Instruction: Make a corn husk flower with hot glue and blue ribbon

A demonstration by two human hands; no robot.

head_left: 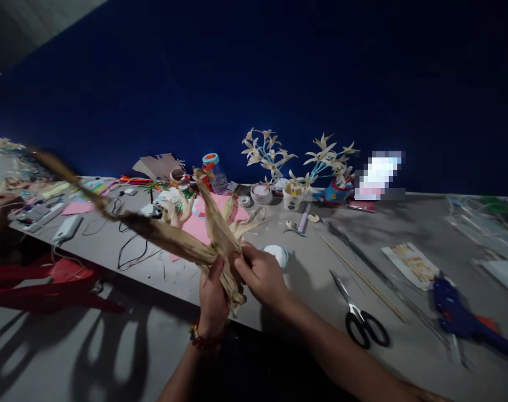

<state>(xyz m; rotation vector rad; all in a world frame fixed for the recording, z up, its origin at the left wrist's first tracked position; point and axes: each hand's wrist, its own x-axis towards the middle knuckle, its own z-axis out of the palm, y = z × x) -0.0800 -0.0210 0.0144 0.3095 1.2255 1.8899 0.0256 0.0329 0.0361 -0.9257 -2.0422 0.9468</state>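
Note:
Both of my hands grip a bundle of dried corn husks (204, 223) above the near edge of the grey table (304, 262). My left hand (212, 298) wraps round the bundle's lower end, thumb up. My right hand (260, 273) pinches one husk strip near the same spot. Long husk leaves fan out up and to the left, one reaching far left. A beaded bracelet sits on my left wrist.
Black-handled scissors (360, 318), thin sticks and wires (363, 273), a blue glue gun (459, 315), a white tape roll (277, 254), pink paper (201, 226), husk-flower arrangements in pots (296, 167), cables and a charger (67, 228) lie on the table. Red chair (48, 279) at left.

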